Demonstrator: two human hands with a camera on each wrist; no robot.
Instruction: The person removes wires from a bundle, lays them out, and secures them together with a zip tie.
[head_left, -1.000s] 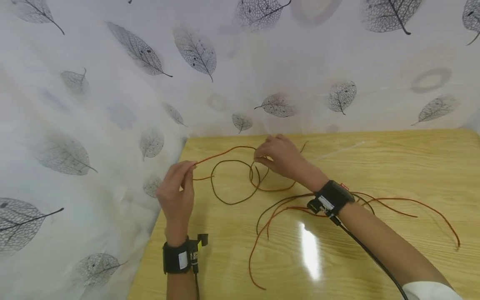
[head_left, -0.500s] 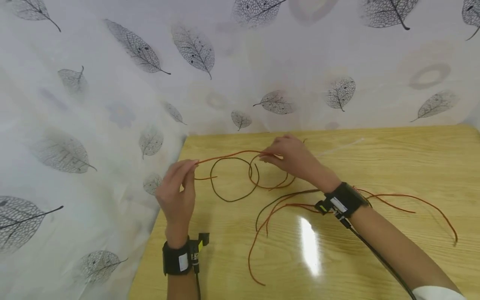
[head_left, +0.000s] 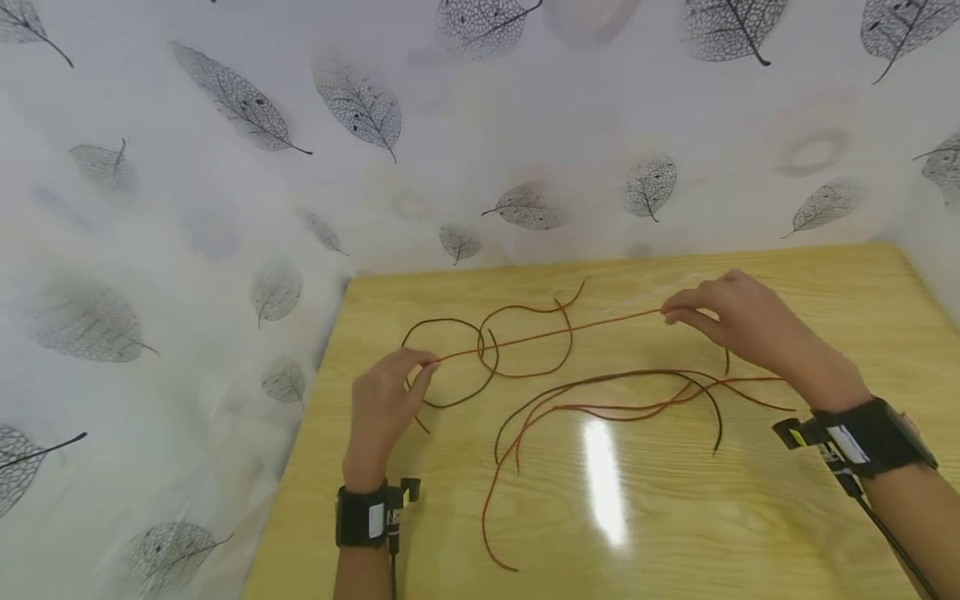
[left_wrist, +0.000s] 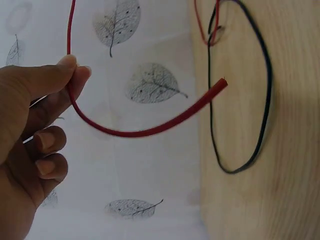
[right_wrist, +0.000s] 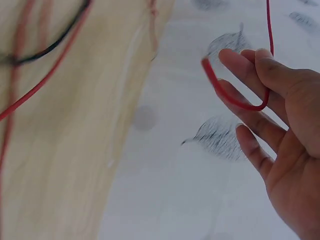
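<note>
A thin red wire [head_left: 555, 335] is stretched nearly straight between both hands, above the table. My left hand [head_left: 386, 404] pinches it between thumb and forefinger; in the left wrist view the wire's short loose end [left_wrist: 150, 132] curves away past the fingers. At the other end my right hand [head_left: 742, 325] pinches the same wire, its tip bent back beside the fingers in the right wrist view. Below the taut wire lie a black wire loop [head_left: 452, 405] and a red wire loop [head_left: 525, 377], which overlap each other like linked rings.
Several red and black wires [head_left: 630, 373] lie loosely bunched on the wooden table [head_left: 697, 517], nearer the person. A leaf-patterned white sheet [head_left: 570, 125] hangs behind the table and along its left side. Cables trail from both wrist cameras.
My right hand has moved well to the right, drawing the red wire from a slack curve to nearly straight. My left hand has shifted slightly right and nearer the person.
</note>
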